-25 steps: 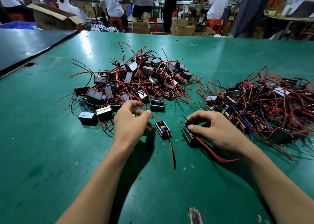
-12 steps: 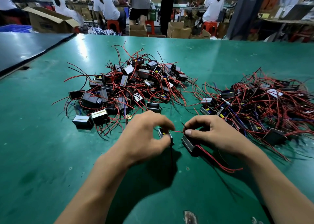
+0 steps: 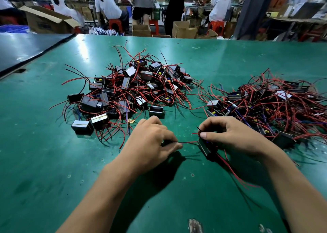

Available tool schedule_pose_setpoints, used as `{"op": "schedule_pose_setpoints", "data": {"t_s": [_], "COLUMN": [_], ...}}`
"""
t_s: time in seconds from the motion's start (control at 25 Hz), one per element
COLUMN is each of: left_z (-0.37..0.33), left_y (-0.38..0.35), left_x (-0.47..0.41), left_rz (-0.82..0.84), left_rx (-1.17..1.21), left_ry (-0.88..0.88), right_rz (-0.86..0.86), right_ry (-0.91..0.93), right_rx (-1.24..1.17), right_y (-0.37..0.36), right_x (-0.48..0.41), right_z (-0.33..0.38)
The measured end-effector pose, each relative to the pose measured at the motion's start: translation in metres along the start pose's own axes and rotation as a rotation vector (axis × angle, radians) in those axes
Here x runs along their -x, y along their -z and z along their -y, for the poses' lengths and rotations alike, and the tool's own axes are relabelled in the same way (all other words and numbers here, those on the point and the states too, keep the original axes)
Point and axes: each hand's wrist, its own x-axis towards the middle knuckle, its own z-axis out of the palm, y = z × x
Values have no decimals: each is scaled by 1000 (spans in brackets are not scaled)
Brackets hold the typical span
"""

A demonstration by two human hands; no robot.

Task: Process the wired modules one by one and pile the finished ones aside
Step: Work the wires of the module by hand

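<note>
black module [image 3: 205,147] gripped by right hand [image 3: 235,135]; left hand [image 3: 152,142] pinches wire [image 3: 187,142].

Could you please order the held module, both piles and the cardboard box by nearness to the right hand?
1. held module: gripped in the right hand.
2. right pile: just beyond, rightward.
3. left pile: across, left.
4. cardboard box: far back left.

The right hand [image 3: 235,137] grips a black module [image 3: 205,147] on the green table [image 3: 53,162]. The left hand [image 3: 150,144] pinches a red wire [image 3: 187,142] reaching it. A left pile [image 3: 134,89] and a right pile [image 3: 276,105] of modules lie beyond.
</note>
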Motion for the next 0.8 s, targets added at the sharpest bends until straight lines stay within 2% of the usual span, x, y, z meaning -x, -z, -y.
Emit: {"op": "schedule_pose_setpoints", "data": {"t_s": [0.2,0.44,0.52,0.6,0.68,0.8], "left_z": [4,4,1,-4,-8,-11], "left_y": [-2,-9,-11,-12,-13,-16], "left_x": [1,-3,-3,-4,-5,-8], "left_rz": [-40,-97,-88,-101,-93,101], "left_rx": [122,260,198,29,-74,-182], "left_ry": [165,324,274,132,11,49], "right_rz": [-68,-185,-199,-222,-257,-301], "right_ry": [-7,112,114,109,145,195], "right_rx": [-138,133,151,143,239,414], "right_y": [-11,-24,-25,-31,-35,-37], "right_x": [-3,-6,-5,-5,-6,-8], "right_z": [-6,-5,-6,-5,-5,-4]}}
